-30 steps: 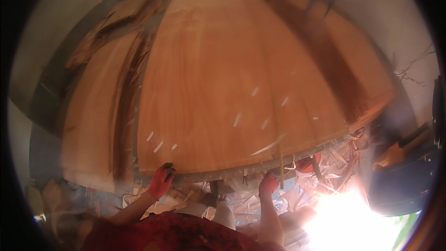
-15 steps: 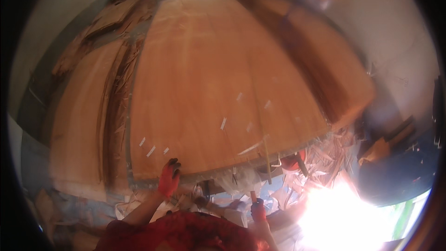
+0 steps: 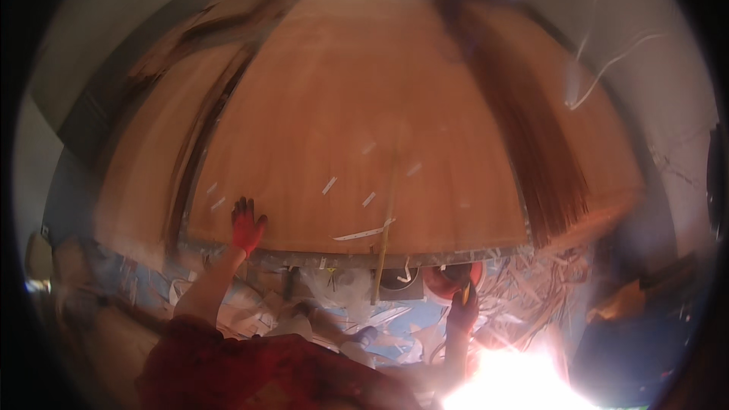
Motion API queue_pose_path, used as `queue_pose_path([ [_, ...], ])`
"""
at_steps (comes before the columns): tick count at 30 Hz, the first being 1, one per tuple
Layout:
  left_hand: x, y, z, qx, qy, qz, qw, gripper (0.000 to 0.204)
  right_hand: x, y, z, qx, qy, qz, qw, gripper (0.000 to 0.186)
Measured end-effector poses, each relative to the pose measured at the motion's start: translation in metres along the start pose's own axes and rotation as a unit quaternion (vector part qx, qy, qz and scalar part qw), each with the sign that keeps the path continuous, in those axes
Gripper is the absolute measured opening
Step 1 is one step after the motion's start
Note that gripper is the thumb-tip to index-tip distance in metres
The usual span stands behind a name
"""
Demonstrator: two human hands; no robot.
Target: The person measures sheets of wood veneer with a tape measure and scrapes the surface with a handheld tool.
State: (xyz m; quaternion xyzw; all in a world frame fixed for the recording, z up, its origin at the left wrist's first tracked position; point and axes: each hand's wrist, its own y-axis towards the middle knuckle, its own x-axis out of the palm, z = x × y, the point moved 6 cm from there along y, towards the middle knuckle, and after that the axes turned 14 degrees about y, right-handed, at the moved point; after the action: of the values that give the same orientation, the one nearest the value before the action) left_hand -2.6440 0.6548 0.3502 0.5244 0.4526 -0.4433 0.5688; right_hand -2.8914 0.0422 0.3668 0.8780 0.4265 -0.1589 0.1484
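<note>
My left hand (image 3: pixel 247 228), in a red glove with dark fingertips, lies on the near left part of a wide reddish-brown wood veneer sheet (image 3: pixel 364 129), fingers spread. Several short white tape strips (image 3: pixel 329 185) dot the sheet, and a longer white strip (image 3: pixel 360 234) lies by its near edge. Off that edge on the right, my gloved right hand (image 3: pixel 462 314) is closed round a small tool with a yellowish part (image 3: pixel 466 293); its kind is unclear. It is nearest a red bowl-like container (image 3: pixel 448 282) below the table edge.
A thin yellowish stick (image 3: pixel 382 262) crosses the near edge beside a dark round container (image 3: pixel 401 282). Veneer scraps (image 3: pixel 524 296) litter the floor at right. Stacks of veneer sheets flank the middle one on the left (image 3: pixel 156 159) and right (image 3: pixel 562 121). Bright glare whitens the lower right.
My left hand has moved from the near edge onto the sheet, its fingers spreading. My right hand has moved right and up, still holding the tool. The view has shifted.
</note>
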Motion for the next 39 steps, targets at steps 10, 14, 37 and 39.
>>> queue_pose_path([
  [10,0.029,0.024,0.031,-0.070,0.029,-0.053,0.996,0.077,0.066,0.226,0.027,-0.023,-0.319,-0.123,0.940,0.068],
  [14,0.038,0.021,0.044,-0.060,0.058,-0.056,0.995,0.075,0.075,0.239,0.049,0.024,-0.386,-0.157,0.909,0.068],
  [37,0.055,0.010,0.042,-0.027,0.175,-0.024,0.984,0.070,0.081,0.245,0.067,-0.029,-0.371,-0.133,0.919,0.067],
  [39,0.054,0.014,0.044,-0.020,0.195,-0.016,0.981,0.070,0.079,0.245,0.069,-0.038,-0.377,-0.131,0.916,0.068],
])
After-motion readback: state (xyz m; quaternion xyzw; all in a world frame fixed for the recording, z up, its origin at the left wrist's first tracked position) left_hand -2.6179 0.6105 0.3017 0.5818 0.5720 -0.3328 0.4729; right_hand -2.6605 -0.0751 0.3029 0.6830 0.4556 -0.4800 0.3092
